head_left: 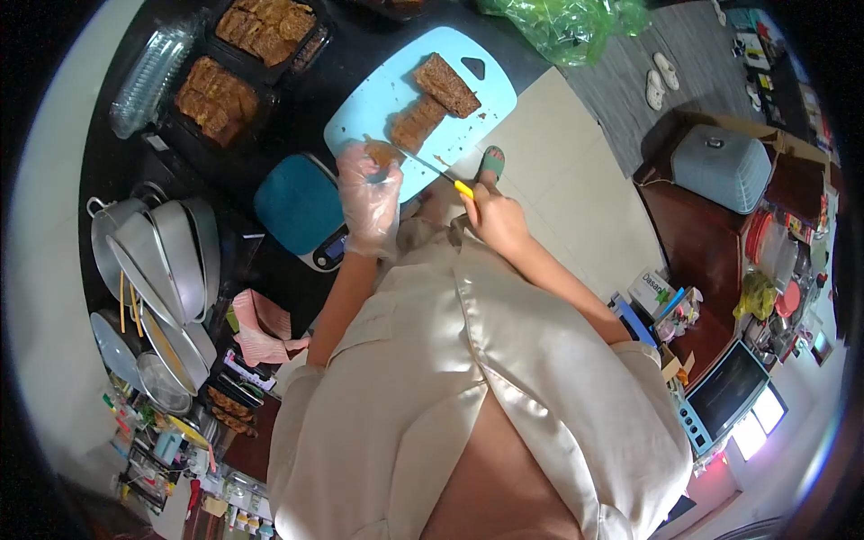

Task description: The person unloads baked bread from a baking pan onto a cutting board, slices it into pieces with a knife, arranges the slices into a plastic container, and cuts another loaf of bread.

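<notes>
On a light blue cutting board (360,103) lie two brown blocks of cake: one loaf piece (447,85) near the handle hole and another piece (417,124) touching it. My left hand (369,198), in a clear plastic glove, is closed around a smaller brown cake piece (382,154) at the board's near edge. The bare right hand (498,220) grips a knife (463,189) by its yellow handle. Its blade points left over the board, with the tip close to the cake in the left hand. Crumbs are scattered across the board.
A kitchen scale (297,205) with a teal top sits left of the board. Black trays of cake (214,101) and a clear plastic lid (153,81) lie at the upper left. Metal pans (175,256) stand in a rack. A green plastic bag (571,27) is at the top.
</notes>
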The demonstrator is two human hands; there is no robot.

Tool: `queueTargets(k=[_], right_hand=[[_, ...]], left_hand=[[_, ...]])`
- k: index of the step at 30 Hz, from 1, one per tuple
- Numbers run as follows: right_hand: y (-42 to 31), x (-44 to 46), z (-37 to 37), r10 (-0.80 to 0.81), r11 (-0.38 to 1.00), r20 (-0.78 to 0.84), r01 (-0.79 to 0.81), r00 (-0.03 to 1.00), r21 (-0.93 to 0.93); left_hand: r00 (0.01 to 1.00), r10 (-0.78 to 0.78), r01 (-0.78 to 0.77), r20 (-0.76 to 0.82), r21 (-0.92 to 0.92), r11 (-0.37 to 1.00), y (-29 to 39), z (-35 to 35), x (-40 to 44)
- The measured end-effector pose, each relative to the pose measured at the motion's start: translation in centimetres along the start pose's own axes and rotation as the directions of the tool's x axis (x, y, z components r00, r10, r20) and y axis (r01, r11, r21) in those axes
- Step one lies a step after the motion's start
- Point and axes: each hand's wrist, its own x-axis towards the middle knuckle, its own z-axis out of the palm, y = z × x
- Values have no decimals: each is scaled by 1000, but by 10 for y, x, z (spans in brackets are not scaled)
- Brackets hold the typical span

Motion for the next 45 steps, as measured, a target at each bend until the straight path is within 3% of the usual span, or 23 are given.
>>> queueTargets(k=[2, 4, 6, 7, 8, 9, 10, 13, 15, 20, 22, 26, 29, 32, 36, 38, 39, 41, 42, 44, 45], right_hand=[[-6, 11, -5, 40, 999, 74, -39, 996, -6], [-19, 26, -20, 37, 986, 128, -56, 991, 154], [-22, 28, -44, 41, 976, 72, -55, 997, 213], [-14, 26, -54, 117, 948, 156, -157, 981, 277], [-3, 24, -64, 184, 908, 242, -259, 953, 328], [11, 22, -71, 260, 858, 328, -373, 908, 352], [23, 18, -77, 258, 861, 324, -369, 910, 350], [42, 9, -88, 319, 772, 390, -475, 864, 422], [45, 8, -89, 428, 631, 500, -645, 753, 431], [53, 32, -48, 319, 655, 499, -568, 805, 498], [48, 40, -38, 264, 756, 415, -454, 871, 471], [29, 62, -38, 253, 774, 407, -436, 878, 459], [14, 79, -42, 247, 816, 354, -391, 902, 425], [22, 76, -47, 325, 845, 401, -453, 856, 283], [36, 47, -97, 315, 835, 434, -464, 844, 295], [41, 36, -119, 258, 676, 497, -522, 829, 520], [46, 33, -123, 257, 677, 496, -521, 829, 520], [53, 30, -129, 370, 445, 545, -659, 752, 606], [55, 31, -128, 372, 450, 541, -656, 755, 606], [61, 32, -123, 435, 412, 509, -667, 742, 620], [62, 33, -120, 436, 416, 504, -664, 745, 622]], left_hand=[[997, -74, 60, -17, -426, 903, -8, 5, 2], [993, -118, 116, 25, -462, 879, 10, 1, 5], [996, -1, 21, 94, -215, 976, 17, 1, 8], [991, 65, -58, 114, -64, 996, 20, 1, 9], [991, 67, -60, 112, -66, 996, 29, 0, 12], [985, 116, -131, 126, 114, 985, 41, 0, 17], [976, 159, -196, 148, 291, 937, 47, 1, 19], [951, 288, -310, 115, 381, 871, 34, 17, 33], [897, 432, -430, 90, 399, 810, 31, 23, 42], [882, 443, -470, 160, 362, 805, 22, 26, 60], [873, 444, -487, 200, 331, 808, 20, 24, 66], [857, 489, -515, 163, 298, 804, 20, 7, 88], [883, 403, -467, 240, 379, 799, 24, 2, 102], [879, 360, -469, 313, 423, 776, 33, -4, 104], [894, 347, -439, 285, 394, 807, 63, -15, 107], [844, 367, -509, 392, 366, 779, 76, -12, 115], [844, 368, -509, 390, 366, 779, 78, -4, 118], [692, 503, -716, 518, 403, 570, 82, 17, 125], [691, 508, -717, 514, 402, 570, 78, 29, 133], [516, 485, -848, 706, 341, 406, 73, 52, 148], [489, 522, -863, 699, 299, 408, 73, 59, 153]])
